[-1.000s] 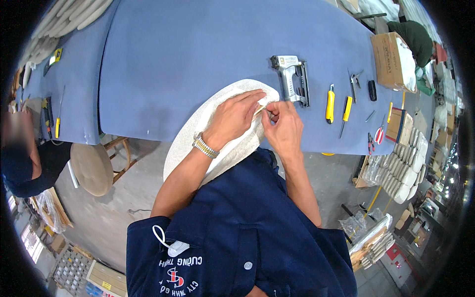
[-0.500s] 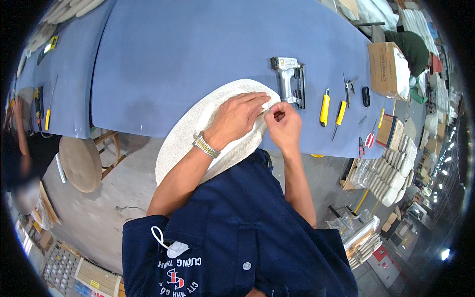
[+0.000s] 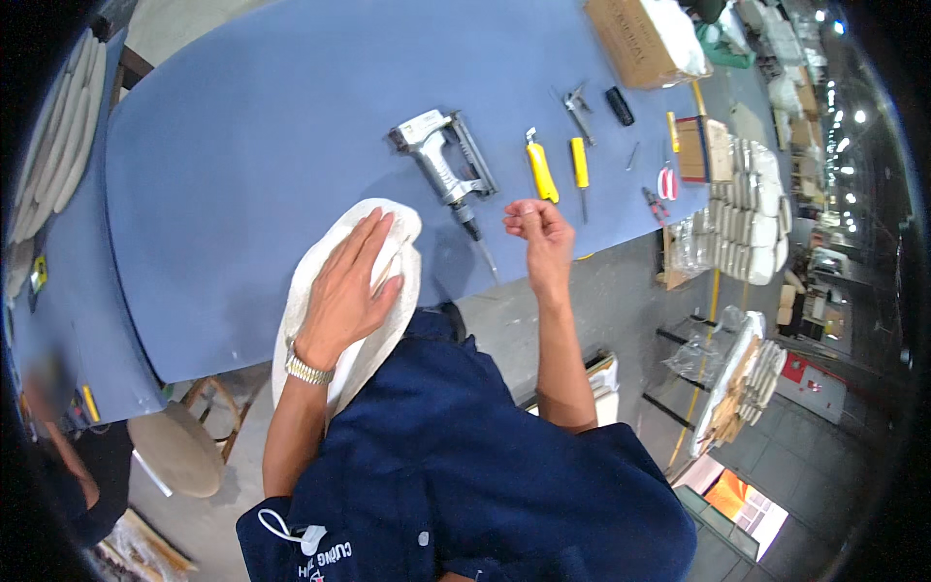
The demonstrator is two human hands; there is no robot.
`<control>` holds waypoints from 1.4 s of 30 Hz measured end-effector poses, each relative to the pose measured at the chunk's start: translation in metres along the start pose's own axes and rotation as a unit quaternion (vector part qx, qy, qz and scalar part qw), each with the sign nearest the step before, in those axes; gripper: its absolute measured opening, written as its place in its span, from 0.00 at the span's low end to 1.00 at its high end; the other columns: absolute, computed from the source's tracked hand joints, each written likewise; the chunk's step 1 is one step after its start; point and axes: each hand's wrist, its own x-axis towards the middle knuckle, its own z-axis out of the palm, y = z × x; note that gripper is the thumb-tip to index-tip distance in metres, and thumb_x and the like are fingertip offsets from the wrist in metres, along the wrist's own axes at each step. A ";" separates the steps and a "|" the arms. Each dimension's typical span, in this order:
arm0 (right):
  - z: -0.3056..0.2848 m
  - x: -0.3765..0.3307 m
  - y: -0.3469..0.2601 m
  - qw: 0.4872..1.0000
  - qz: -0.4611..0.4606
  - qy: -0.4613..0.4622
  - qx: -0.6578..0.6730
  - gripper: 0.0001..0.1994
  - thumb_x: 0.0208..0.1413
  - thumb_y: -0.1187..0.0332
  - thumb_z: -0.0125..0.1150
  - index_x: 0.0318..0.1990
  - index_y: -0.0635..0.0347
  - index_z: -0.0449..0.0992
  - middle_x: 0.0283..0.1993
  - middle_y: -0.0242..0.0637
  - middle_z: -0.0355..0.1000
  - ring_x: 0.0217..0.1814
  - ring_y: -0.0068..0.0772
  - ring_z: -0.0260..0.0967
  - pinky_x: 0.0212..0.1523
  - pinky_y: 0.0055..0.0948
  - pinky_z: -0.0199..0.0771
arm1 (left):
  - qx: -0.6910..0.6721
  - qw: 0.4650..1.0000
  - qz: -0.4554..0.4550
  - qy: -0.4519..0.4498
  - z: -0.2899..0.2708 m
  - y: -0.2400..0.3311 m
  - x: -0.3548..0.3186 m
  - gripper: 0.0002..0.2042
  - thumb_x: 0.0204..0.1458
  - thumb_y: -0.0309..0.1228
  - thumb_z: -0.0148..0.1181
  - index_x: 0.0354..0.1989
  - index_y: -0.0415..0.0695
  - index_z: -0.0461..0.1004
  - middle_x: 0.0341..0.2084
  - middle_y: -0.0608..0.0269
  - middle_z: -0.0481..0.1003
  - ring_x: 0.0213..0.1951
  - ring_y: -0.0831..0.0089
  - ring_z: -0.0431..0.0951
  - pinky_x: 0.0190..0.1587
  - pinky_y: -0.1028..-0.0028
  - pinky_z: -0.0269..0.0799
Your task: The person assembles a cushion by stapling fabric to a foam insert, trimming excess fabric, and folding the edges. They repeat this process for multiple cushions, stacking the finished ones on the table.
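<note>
My left hand (image 3: 351, 287), with a metal watch on its wrist, lies flat with spread fingers on a white oval padded panel (image 3: 320, 264). The panel rests on the near edge of the blue table (image 3: 272, 136) and hangs partly over it. My right hand (image 3: 535, 223) is lifted off the panel, to its right, over the table edge, with fingers curled loosely; whether something small is pinched in them cannot be made out. A grey pneumatic staple gun (image 3: 444, 157) lies just beyond, between the two hands, its hose running toward me.
Two yellow-handled tools (image 3: 541, 171), pliers (image 3: 578, 103), scissors with red handles (image 3: 667, 182) and a cardboard box (image 3: 632, 35) lie on the table's right part. Stacked white panels (image 3: 749, 215) stand at the right. A round stool (image 3: 176, 448) and another person (image 3: 58, 466) are at the lower left.
My right hand has let go of the panel's edge and moved right, away from it. My left hand has flattened on the panel. The view has shifted.
</note>
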 end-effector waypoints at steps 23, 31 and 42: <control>0.118 -0.070 -0.012 0.969 -0.106 -0.051 -0.216 0.09 0.56 0.73 0.70 0.41 0.64 0.75 0.34 0.42 0.78 0.28 0.32 0.77 0.29 0.31 0.77 | -0.097 0.995 0.006 -0.024 0.003 -0.025 0.009 0.31 0.54 0.31 0.67 0.69 0.42 0.68 0.66 0.47 0.69 0.68 0.51 0.68 0.70 0.61 0.64; 0.110 -0.060 -0.003 0.955 -0.161 -0.088 -0.233 0.06 0.62 0.72 0.63 0.42 0.63 0.74 0.34 0.37 0.75 0.31 0.29 0.75 0.33 0.30 0.76 | -0.081 0.996 0.002 -0.023 0.004 -0.022 0.007 0.30 0.54 0.30 0.67 0.68 0.42 0.69 0.67 0.48 0.69 0.68 0.52 0.68 0.70 0.60 0.64; 0.110 -0.064 0.033 0.989 0.022 -0.113 0.094 0.06 0.69 0.69 0.59 0.44 0.63 0.72 0.33 0.27 0.70 0.32 0.17 0.66 0.37 0.23 0.72 | -0.013 0.998 0.023 -0.061 -0.008 -0.005 0.004 0.37 0.53 0.28 0.64 0.74 0.43 0.59 0.73 0.48 0.59 0.73 0.51 0.59 0.72 0.58 0.61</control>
